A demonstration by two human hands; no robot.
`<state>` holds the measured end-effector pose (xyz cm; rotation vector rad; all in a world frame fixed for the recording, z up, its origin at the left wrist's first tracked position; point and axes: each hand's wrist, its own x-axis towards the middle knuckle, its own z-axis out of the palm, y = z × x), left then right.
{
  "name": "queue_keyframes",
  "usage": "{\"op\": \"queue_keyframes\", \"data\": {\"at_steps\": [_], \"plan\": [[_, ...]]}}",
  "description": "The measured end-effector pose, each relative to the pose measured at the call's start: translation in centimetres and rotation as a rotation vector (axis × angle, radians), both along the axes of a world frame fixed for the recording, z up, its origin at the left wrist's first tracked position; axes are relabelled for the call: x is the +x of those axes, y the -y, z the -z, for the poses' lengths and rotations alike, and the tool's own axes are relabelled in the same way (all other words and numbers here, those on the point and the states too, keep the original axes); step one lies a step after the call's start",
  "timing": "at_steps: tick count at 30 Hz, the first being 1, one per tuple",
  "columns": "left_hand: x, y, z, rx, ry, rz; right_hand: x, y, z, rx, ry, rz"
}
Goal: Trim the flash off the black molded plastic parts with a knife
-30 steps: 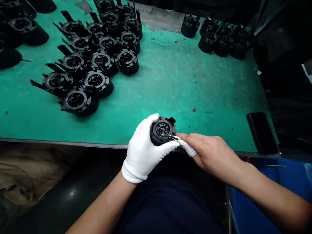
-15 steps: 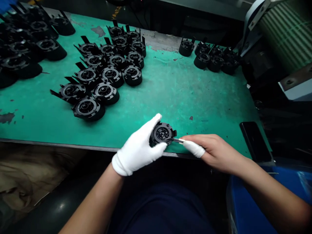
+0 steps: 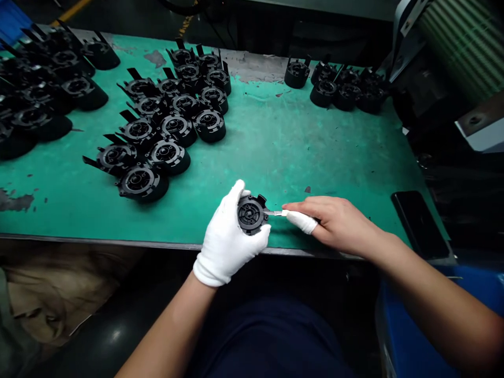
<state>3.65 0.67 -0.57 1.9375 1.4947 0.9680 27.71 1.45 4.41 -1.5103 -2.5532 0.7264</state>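
Observation:
My left hand, in a white glove, is closed round a round black plastic housing above the front edge of the table. The housing's ringed face is turned up toward me, with a tab standing at its far rim. My right hand is bare but for a white cover on the thumb. It pinches a small knife with a thin metal blade. The blade points left and its tip lies at the right rim of the housing. Most of the knife's handle is hidden in my fingers.
Several similar black housings stand grouped on the green table, with more housings at far left and others at back right. A black phone lies near the right edge. Below it is a blue bin.
The housing has turned in my left hand, its tab moving from the right side to the far side. Both hands have shifted slightly left, and the knife blade shows more clearly.

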Motion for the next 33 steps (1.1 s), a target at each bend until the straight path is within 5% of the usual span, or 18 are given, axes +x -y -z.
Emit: {"op": "queue_keyframes", "data": {"at_steps": [7,15,33], "plan": [[-0.9,-0.3,-0.6,0.000,-0.030,0.117,0.0,-2.5,-0.8,-0.040,0.087,-0.160],[-0.6,-0.4,-0.6,0.036,-0.049,0.112,-1.8,-1.7,-0.7,0.081,0.260,-0.076],[-0.2,-0.1,0.1,0.092,-0.063,0.062,-2.4,0.5,-0.3,0.101,0.248,0.053]]}}
